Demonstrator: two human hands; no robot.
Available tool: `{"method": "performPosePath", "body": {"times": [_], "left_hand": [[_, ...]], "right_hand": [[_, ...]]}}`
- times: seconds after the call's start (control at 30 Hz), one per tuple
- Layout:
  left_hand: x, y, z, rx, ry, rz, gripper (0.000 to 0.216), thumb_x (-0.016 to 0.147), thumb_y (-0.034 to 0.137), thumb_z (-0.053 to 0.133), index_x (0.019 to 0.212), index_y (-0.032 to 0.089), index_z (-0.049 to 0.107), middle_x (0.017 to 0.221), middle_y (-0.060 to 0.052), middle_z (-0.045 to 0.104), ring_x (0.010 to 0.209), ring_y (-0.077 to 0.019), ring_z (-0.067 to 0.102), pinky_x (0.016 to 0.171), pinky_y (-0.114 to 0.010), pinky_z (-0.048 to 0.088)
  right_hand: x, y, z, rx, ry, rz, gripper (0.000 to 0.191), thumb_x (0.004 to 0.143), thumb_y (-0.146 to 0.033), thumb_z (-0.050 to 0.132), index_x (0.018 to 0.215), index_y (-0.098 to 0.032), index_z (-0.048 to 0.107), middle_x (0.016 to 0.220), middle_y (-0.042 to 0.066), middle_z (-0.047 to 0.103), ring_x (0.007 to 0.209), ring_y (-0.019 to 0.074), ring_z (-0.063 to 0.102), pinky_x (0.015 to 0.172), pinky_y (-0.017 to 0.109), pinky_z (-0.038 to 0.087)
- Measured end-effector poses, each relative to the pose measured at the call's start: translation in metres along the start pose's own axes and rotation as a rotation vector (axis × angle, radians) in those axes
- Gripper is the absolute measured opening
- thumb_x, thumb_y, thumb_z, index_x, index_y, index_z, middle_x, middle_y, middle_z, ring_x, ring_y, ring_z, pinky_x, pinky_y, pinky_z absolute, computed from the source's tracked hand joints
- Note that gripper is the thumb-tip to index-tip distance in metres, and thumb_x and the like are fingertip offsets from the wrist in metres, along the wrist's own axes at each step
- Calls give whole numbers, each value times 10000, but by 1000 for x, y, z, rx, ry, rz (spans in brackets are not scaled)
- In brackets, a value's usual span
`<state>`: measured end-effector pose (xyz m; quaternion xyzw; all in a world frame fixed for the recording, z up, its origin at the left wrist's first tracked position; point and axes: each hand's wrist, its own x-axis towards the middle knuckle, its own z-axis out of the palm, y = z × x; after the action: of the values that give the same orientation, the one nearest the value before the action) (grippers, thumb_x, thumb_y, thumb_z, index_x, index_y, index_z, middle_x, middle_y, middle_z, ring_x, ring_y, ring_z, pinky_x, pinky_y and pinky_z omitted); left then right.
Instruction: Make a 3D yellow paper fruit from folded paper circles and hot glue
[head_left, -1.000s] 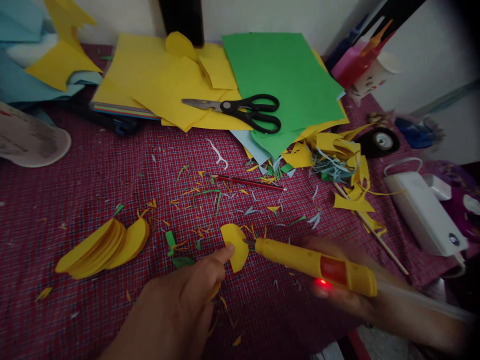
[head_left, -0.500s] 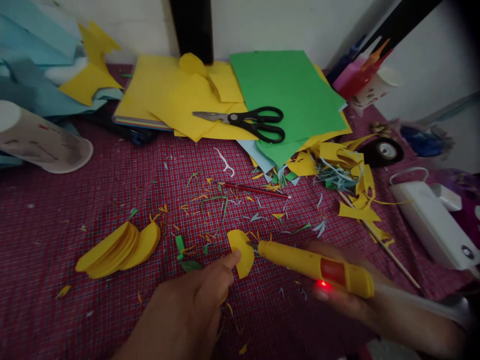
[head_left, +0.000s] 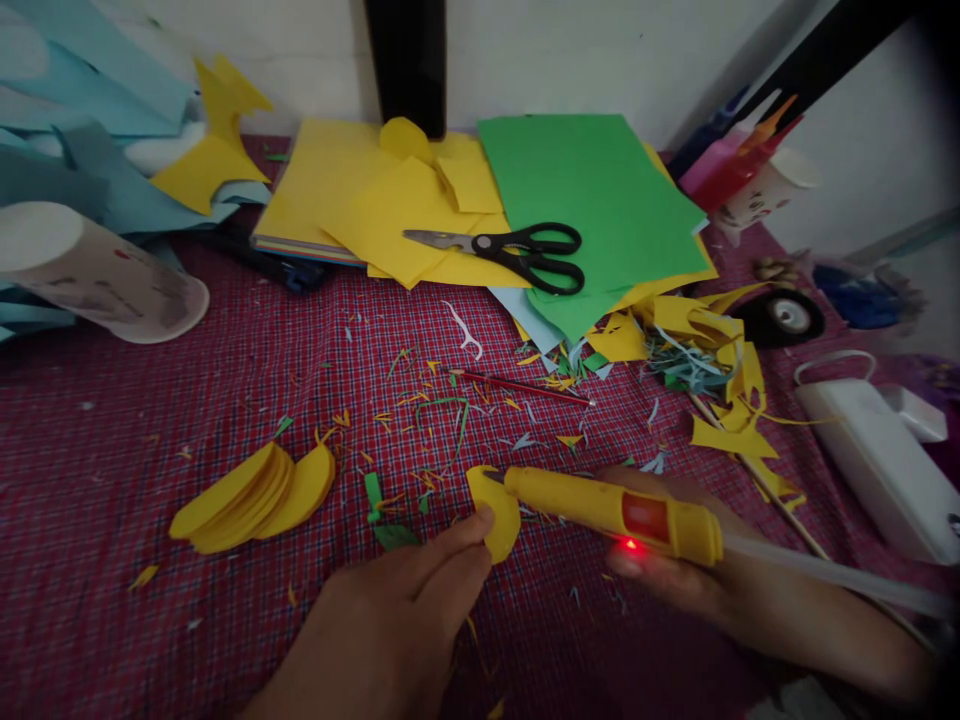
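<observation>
While a yellow glue gun (head_left: 577,502) is clasped by the right hand (head_left: 675,585), its tip is held at a yellow paper piece (head_left: 505,525) touched by the left hand (head_left: 397,615), whose grip cannot be judged; print on the leftmost cup (head_left: 112,283) is illegible.

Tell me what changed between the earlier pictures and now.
The right hand has shifted the glue gun leftward; its nozzle went from the right side of the yellow paper piece to its upper edge. The left hand still touches that piece; the scissors and pencil stayed put.
</observation>
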<state>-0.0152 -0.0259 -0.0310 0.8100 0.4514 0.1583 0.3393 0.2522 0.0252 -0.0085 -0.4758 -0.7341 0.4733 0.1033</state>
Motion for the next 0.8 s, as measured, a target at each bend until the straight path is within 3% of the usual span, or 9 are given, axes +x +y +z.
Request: {"method": "performPosePath", "body": {"times": [0.33,0.63,0.8], "left_hand": [[5,3,0,-43,66,2,530,785,49,387,1229,274,567,1219,10,666,998,-186,682,781,-321,578],[5,4,-1,-70,42,-22,511,805,73,372,1242,258,563,1247,13,650,1012,-190,675,804,-318,568],[1,0,5,-145,51,-40,481,820,76,401,1192,312,593,1176,54,685,1024,-163,672,822,-271,573]], "right_hand": [[8,-6,-1,-2,-42,-35,291,858,-493,533,718,-263,425,631,-39,488,502,150,493,423,267,372],[9,-5,-1,-36,-59,-60,237,865,-436,541,750,-254,442,664,-35,521,528,143,517,452,260,393],[5,-4,0,-45,-84,-35,245,870,-461,530,758,-256,455,661,-35,533,525,145,518,432,252,404]]}}
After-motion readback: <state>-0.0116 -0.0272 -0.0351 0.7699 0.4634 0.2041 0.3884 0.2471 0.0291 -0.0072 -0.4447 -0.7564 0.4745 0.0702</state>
